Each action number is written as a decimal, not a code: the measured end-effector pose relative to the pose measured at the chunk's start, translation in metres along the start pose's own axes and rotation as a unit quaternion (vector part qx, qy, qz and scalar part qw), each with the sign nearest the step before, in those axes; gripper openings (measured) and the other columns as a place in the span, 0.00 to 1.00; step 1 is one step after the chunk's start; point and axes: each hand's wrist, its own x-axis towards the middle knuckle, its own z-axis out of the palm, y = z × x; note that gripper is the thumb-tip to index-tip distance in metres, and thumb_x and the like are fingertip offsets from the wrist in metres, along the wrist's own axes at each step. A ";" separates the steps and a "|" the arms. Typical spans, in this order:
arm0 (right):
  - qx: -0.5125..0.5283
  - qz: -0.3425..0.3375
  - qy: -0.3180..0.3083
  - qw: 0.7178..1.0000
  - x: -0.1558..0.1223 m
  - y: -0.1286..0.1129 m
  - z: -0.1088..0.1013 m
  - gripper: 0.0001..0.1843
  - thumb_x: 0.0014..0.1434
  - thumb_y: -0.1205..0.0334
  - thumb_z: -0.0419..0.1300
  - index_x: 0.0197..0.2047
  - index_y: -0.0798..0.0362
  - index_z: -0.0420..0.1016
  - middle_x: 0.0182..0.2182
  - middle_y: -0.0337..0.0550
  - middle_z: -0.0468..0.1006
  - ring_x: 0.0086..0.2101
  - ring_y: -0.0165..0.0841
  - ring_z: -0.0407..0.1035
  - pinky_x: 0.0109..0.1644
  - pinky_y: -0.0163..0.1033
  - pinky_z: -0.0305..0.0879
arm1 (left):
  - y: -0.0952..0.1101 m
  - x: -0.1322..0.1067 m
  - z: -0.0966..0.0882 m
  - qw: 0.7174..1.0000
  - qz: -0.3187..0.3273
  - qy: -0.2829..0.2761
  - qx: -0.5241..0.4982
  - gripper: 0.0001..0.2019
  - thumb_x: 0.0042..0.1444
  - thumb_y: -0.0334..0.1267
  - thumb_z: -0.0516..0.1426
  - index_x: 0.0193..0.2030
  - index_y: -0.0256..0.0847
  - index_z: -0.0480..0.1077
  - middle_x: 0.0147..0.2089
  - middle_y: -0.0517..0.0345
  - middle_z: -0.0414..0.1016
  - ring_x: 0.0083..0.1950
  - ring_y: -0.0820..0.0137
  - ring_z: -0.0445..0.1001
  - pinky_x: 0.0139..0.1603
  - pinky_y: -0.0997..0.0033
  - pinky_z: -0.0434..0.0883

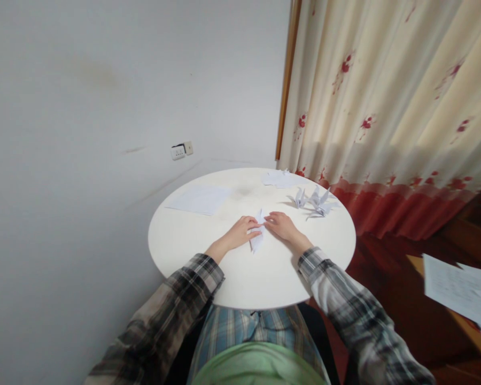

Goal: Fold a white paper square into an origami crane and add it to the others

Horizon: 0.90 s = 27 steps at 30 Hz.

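Observation:
A narrow piece of folded white paper (257, 243) lies on the round white table (260, 283), its long axis running away from me. My left hand (242, 231) is closed on its left edge, thumb and fingers near the middle of the paper. From the other side my right hand (281, 224) pinches the paper's right edge with its fingertips. The fingers of both hands nearly meet over the paper and hide its middle part. To the right of my right hand stand several folded paper cranes (318, 202).
White paper sheets (202, 199) lie at the table's left, and more paper (280, 178) lies at its far edge. A wall with a socket (178, 153) rises on the left, a curtain (385, 107) on the right. Written sheets (457, 283) rest on furniture at the lower right.

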 end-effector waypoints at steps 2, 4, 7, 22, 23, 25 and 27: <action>-0.006 0.003 0.020 1.000 -0.001 -0.002 -0.001 0.17 0.58 0.55 0.50 0.45 0.51 0.73 0.47 0.46 0.71 0.49 0.35 0.63 0.53 0.37 0.54 | 0.007 0.000 -0.004 1.000 -0.004 -0.005 -0.004 0.18 0.58 0.47 0.48 0.46 0.40 0.71 0.47 0.52 0.68 0.50 0.67 0.63 0.54 0.66 0.61; -0.014 0.011 0.032 0.999 -0.003 -0.003 -0.003 0.15 0.57 0.57 0.51 0.42 0.52 0.74 0.44 0.46 0.73 0.46 0.34 0.64 0.51 0.36 0.55 | 0.013 0.001 -0.008 1.000 -0.001 -0.011 0.001 0.19 0.57 0.49 0.48 0.44 0.39 0.71 0.46 0.51 0.69 0.49 0.66 0.63 0.53 0.65 0.61; -0.036 0.035 0.047 0.998 -0.003 -0.005 -0.005 0.14 0.56 0.58 0.51 0.38 0.54 0.75 0.40 0.48 0.74 0.43 0.35 0.65 0.48 0.36 0.55 | 0.019 0.001 -0.012 1.000 -0.003 -0.014 0.014 0.19 0.54 0.51 0.51 0.43 0.39 0.72 0.46 0.52 0.70 0.49 0.65 0.65 0.52 0.65 0.61; 0.069 -0.044 0.167 0.982 -0.002 -0.003 0.001 0.03 0.50 0.66 0.56 0.29 0.55 0.71 0.31 0.44 0.73 0.37 0.33 0.64 0.43 0.35 0.57 | 0.016 0.000 -0.010 0.999 -0.035 -0.035 0.019 0.19 0.47 0.28 0.51 0.48 0.37 0.70 0.51 0.54 0.71 0.52 0.67 0.68 0.57 0.66 0.61; 0.092 -0.065 0.166 0.980 -0.001 -0.004 0.002 0.03 0.51 0.67 0.56 0.29 0.54 0.71 0.32 0.44 0.73 0.37 0.32 0.65 0.44 0.35 0.57 | 0.016 0.000 -0.010 0.999 -0.032 -0.036 0.015 0.20 0.47 0.27 0.50 0.48 0.37 0.70 0.51 0.54 0.71 0.53 0.68 0.67 0.58 0.66 0.60; 0.134 -0.098 0.158 0.973 -0.001 -0.005 0.003 0.03 0.51 0.66 0.56 0.30 0.54 0.70 0.33 0.43 0.74 0.37 0.32 0.65 0.44 0.35 0.58 | 0.016 0.001 -0.010 0.999 -0.025 -0.035 0.003 0.21 0.48 0.24 0.48 0.48 0.38 0.70 0.51 0.55 0.71 0.54 0.69 0.67 0.59 0.66 0.59; 0.164 -0.112 0.142 0.970 -0.001 -0.005 0.004 0.03 0.51 0.64 0.57 0.30 0.54 0.70 0.34 0.43 0.74 0.37 0.31 0.66 0.44 0.35 0.59 | 0.016 0.002 -0.010 0.999 -0.028 -0.034 -0.016 0.22 0.47 0.22 0.46 0.47 0.38 0.71 0.52 0.56 0.71 0.54 0.70 0.67 0.60 0.66 0.59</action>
